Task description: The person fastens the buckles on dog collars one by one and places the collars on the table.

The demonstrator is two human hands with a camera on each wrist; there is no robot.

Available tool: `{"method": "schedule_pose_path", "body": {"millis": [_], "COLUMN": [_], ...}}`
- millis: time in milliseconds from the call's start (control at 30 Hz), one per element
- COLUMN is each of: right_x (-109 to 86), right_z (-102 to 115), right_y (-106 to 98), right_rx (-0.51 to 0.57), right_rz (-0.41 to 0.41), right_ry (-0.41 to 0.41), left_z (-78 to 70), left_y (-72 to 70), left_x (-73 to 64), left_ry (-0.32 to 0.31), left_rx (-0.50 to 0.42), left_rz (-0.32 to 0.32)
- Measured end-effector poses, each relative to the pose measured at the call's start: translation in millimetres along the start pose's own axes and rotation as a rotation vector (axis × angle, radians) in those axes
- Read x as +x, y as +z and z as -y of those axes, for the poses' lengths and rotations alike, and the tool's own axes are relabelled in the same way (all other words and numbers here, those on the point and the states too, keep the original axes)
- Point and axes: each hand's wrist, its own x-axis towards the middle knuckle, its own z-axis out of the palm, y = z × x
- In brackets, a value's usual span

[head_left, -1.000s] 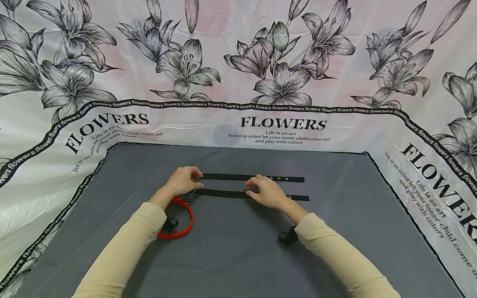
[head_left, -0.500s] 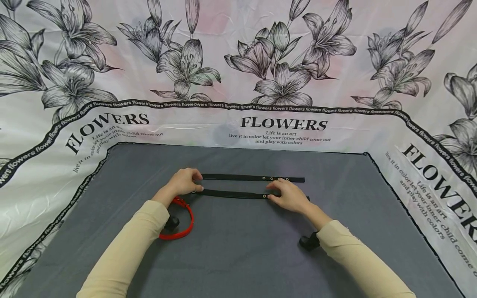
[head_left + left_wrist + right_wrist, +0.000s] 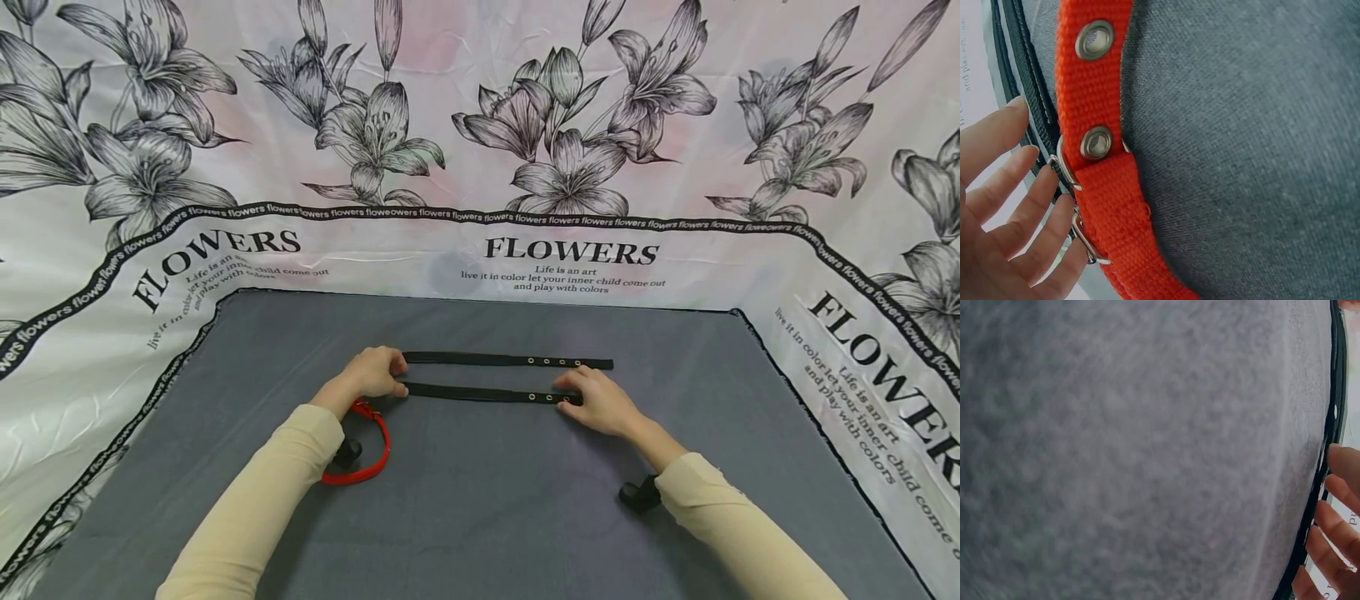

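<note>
Two black collars with metal eyelets lie flat and roughly parallel in the head view, a far one (image 3: 480, 359) and a near one (image 3: 472, 392). My left hand (image 3: 367, 372) rests at their left ends, thumb by the near collar and fingers by the far one, hiding those ends. At the right end of the near collar, my right hand (image 3: 603, 402) touches the strap with loosely bent fingers and covers its tip. A red collar (image 3: 384, 442) forms a loop below my left wrist. Its eyelets, woven strap (image 3: 1094, 94) and metal rings show closely in the left wrist view.
Grey cloth (image 3: 480, 517) covers the work surface. Around it runs a white border (image 3: 420, 267) printed with flowers and lettering. A small black device (image 3: 639, 493) sits at my right wrist, and a similar one (image 3: 347, 452) at the left.
My right hand has slid rightward along the black collars to the near one's end, uncovering more eyelets. The left hand has stayed nearly in place, and the collars have barely moved.
</note>
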Motion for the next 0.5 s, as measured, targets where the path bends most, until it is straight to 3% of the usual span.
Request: {"method": "schedule_pose_path", "body": {"millis": [500], "right_x": [-2.0], "right_z": [-3.7], "right_y": [-4.6], "right_rx": [-0.084], "right_rz": [0.029], "right_ry": [0.013], "left_z": [1.6], "left_y": [5.6], "left_x": [3.3], "left_ry": [-0.027], "left_rx": [0.077], "left_rz": [-0.001]}}
